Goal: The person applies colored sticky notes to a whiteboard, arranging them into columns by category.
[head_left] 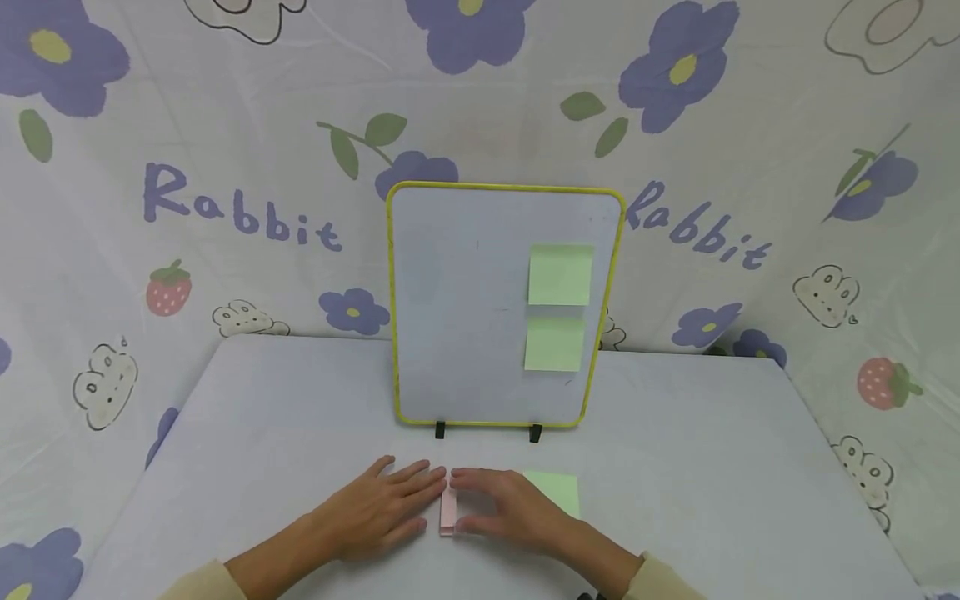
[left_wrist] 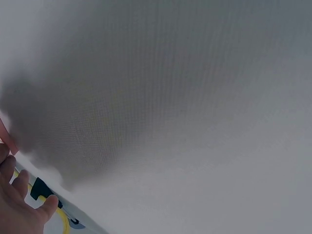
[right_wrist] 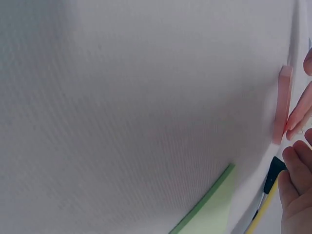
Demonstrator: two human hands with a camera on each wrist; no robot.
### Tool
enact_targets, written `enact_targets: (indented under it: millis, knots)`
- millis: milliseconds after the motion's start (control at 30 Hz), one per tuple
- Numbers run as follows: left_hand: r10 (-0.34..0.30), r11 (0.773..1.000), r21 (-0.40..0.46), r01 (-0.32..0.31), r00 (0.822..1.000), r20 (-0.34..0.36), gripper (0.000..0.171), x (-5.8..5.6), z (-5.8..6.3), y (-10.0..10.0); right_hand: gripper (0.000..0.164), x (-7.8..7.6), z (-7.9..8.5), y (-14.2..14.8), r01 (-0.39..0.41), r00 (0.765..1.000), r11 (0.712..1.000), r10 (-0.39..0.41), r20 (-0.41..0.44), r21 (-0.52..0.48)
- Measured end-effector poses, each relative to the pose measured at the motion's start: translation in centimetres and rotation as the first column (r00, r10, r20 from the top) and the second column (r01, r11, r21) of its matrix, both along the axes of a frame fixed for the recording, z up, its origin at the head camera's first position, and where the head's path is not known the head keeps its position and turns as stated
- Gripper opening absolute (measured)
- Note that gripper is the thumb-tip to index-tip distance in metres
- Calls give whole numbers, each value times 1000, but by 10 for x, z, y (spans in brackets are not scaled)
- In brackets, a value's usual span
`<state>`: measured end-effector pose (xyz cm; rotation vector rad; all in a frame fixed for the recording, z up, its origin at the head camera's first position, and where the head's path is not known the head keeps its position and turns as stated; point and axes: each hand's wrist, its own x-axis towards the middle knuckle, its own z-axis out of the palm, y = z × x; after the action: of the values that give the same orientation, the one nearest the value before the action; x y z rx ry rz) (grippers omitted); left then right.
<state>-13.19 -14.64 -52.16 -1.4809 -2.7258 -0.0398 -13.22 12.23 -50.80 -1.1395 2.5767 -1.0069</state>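
Note:
A narrow pink block, perhaps a pad of sticky notes (head_left: 447, 510), lies on the white table between the two hands; its pink side also shows in the right wrist view (right_wrist: 282, 105). My left hand (head_left: 382, 504) is spread low over the table, fingertips close to the block's left side. On the other side my right hand (head_left: 510, 504) has its thumb and fingers apart, with the tips by the block's right edge. Whether either hand touches it is unclear. Partly behind the right hand lies a green sticky-note pad (head_left: 558, 492).
A whiteboard (head_left: 457, 308) with a yellow frame stands upright behind the hands on black feet (head_left: 536, 433). Two green sticky notes (head_left: 559, 275) are on its right half, one above the other. A patterned cloth (head_left: 247, 108) hangs behind the table (head_left: 697, 467).

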Motion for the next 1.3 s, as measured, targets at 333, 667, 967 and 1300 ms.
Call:
enact_targets:
  millis: [333,667,967,1300]
  knots:
    - [1,1000,-1,-1,1000,-12,50,1,-2,2,45,6,-2,-8,-20,999,998,23,-45,64]
    - [-10,999,33,10,1000,-10,49,1,3,3,39,4,-3,-11,-42,995,996,48,-82,81]
    - [-15,999,36,15,1000,10,48,-1,4,3,28,2,-7,-11,-58,992,998,61,-113,33]
    - [-20,999,40,20,1000,12,48,-1,3,3,25,0,-5,-13,-27,997,999,29,-70,22]
